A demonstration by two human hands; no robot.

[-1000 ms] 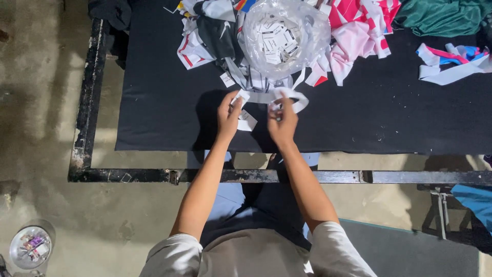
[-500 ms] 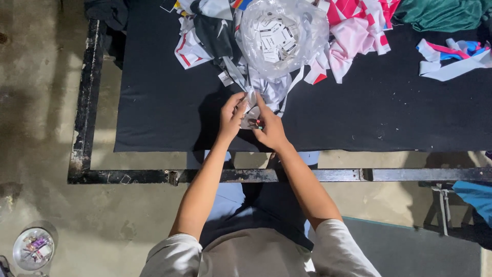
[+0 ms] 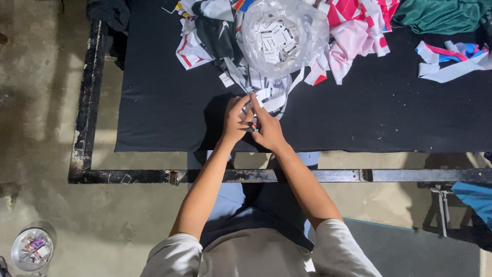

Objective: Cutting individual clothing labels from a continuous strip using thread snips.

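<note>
Both hands meet over the black desk, right at its near middle. The left hand and the right hand press together, fingers pinched shut on a small white tag between them; how much of it each grip holds, I cannot tell, it is mostly hidden by the fingers. Just beyond the fingertips lies a heap of white and black fabric strips, touching the tag end of things. Behind that sits a clear plastic bag holding small white labels. To its right, pink and white cloth pieces, then green cloth at the far corner. Down on the concrete floor, bottom left, a round dish.
</note>
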